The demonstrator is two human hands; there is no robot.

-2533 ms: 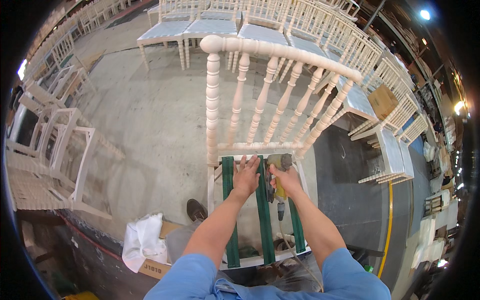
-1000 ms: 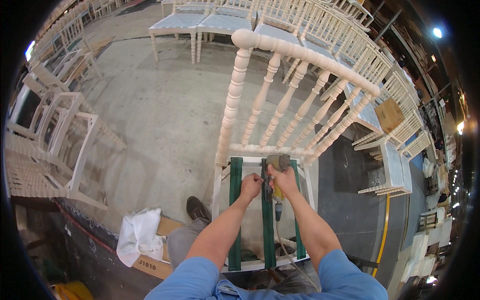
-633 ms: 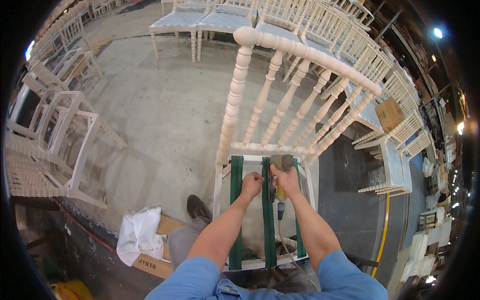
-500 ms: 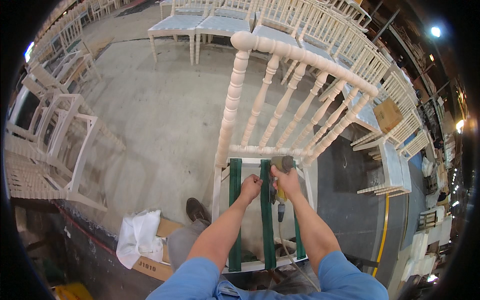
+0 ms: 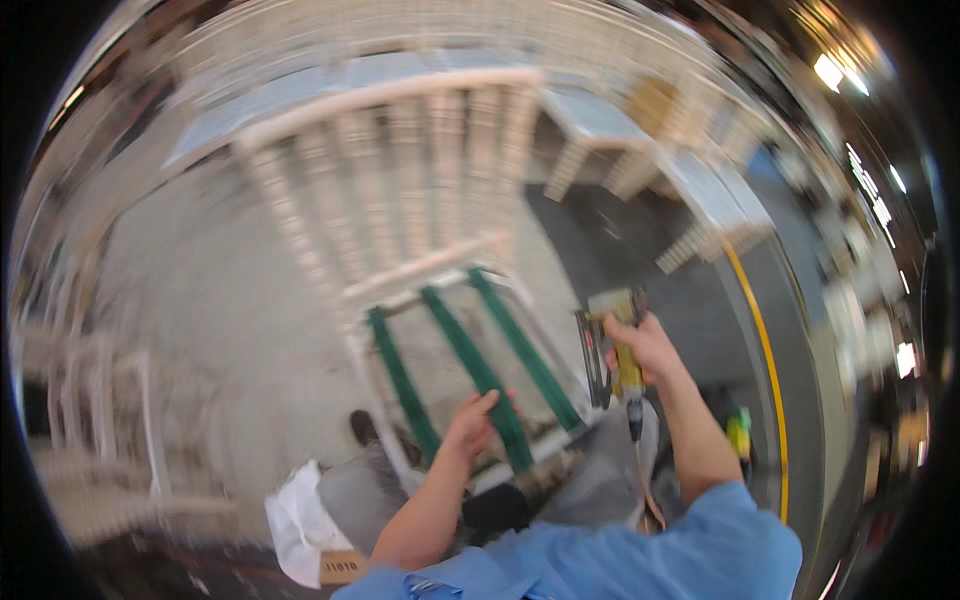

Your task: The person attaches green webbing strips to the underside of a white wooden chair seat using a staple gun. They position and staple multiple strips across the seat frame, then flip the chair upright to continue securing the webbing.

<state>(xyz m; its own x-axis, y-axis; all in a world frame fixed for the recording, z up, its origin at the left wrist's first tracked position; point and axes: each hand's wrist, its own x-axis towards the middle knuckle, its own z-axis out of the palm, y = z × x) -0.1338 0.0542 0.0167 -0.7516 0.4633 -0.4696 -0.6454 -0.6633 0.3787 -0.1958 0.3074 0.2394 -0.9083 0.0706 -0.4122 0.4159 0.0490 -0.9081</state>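
A pale wooden chair with turned back spindles [image 5: 440, 160] stands before me, smeared by motion. Three green webbing straps run front to back across its open white seat frame [image 5: 520, 290]. My left hand [image 5: 474, 428] is closed on the middle strap [image 5: 462, 345] near the front, thumb on top and fingertips showing at its far edge. To the right of the seat, my right hand [image 5: 650, 350] grips the handle of a yellow and black air staple gun [image 5: 628, 375]. The gun is off the chair, and a hose hangs from its base.
White-seated chairs [image 5: 590, 115] line the back, one holding a brown carton [image 5: 652, 100]. More chair frames [image 5: 100, 400] are blurred at left. A white bag [image 5: 300, 520] lies by a cardboard box [image 5: 342, 567]. A yellow-green bottle-like item [image 5: 738, 432] and a yellow floor line [image 5: 765, 350] are at right.
The staple gun in my right hand has moved off the seat's back rail to the right. My left hand has come nearer, onto the middle strap. The view has swung right.
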